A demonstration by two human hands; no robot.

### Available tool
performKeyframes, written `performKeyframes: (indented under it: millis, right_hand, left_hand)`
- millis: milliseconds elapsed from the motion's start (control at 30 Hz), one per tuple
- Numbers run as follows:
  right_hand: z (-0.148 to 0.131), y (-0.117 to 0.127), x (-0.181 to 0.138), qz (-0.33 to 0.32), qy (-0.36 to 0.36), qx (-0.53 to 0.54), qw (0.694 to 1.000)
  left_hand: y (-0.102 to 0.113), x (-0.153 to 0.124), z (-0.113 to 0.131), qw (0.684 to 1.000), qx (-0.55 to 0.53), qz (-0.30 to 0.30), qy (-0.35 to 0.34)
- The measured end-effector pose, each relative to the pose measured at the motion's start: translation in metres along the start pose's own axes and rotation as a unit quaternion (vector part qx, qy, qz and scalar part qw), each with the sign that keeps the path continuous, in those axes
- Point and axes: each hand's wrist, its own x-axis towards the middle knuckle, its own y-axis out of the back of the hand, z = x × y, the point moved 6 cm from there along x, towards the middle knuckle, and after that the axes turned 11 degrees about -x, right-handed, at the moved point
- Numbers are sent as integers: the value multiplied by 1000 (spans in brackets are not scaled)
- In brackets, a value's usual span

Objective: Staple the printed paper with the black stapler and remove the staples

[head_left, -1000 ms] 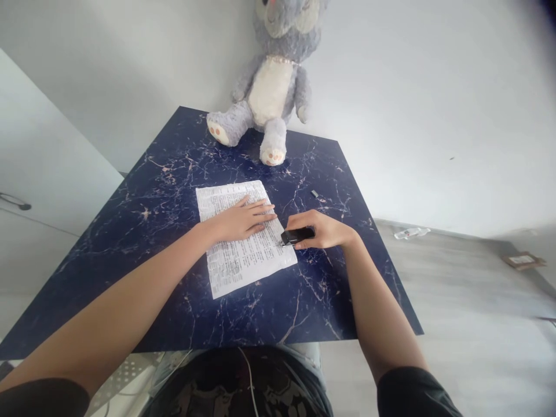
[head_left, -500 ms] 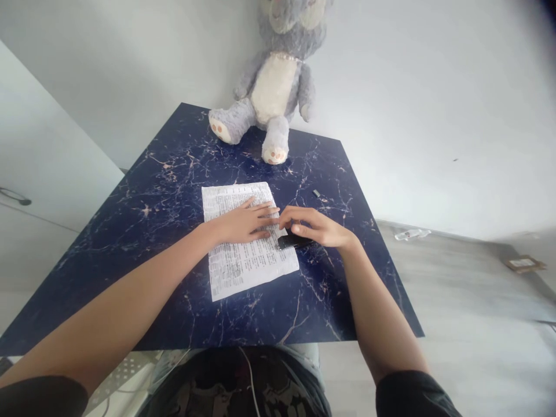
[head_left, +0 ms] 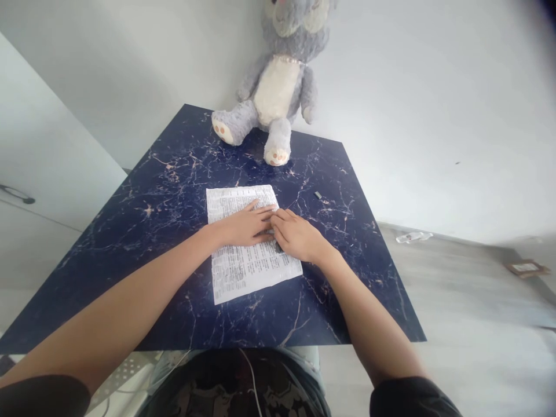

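- Head view: printed sheet (head_left: 247, 269), lies on the blue marbled table (head_left: 174, 185); its dense print is too small to read.
- Left hand (head_left: 243, 227): rests flat on the sheet, fingers apart.
- Right hand (head_left: 299, 236): over the sheet's right edge, fingers bent, touching the left; grip cannot be told.
- Black object (head_left: 278, 248): on the sheet, mostly hidden beneath the right hand.
- Grey plush toy (head_left: 278, 87): sits beyond the sheet.
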Motion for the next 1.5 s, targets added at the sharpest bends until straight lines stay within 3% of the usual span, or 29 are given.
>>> performKeyframes:
  millis: [267,667,767,867,1000,1100,1233,1300,1367,1433,1500]
  right_hand:
    - [-13,-6,5,-14,-14,-118,993]
    - [-22,-12,8,-10,-25,-160,987]
    - [-17,-6,6,-9,-20,-103,994]
    - [-1,7,0,-1,15,56,998]
    - [16,16,-14,-106,144,237,955]
    - [33,22,-24,-139,174,263,939]
    - [72,26,-41,-167,127,259,943]
    - [90,28,-47,-176,84,280,940]
    - [99,31,-43,-149,7,307,940]
    - [95,29,-28,-92,-89,306,943]
    - [77,21,-5,-22,-174,266,948]
  left_hand:
    - [-1,-2,-3,1000,-12,-8,-4]
    - [-1,-2,-5,1000,12,-22,0]
    - [0,-2,-3,999,25,-36,5]
    - [3,-2,0,999,15,-39,1]
    - [7,-1,1,999,-6,-34,10]
    - [8,-2,-1,999,-12,-31,20]
    - [9,-1,-2,999,-40,-19,14]
    - [15,0,1,997,-76,18,-10]
    - [32,-3,2,982,-140,123,-32]
    - [58,-15,-6,935,-212,282,-36]
    - [80,-34,-21,863,-264,431,-24]
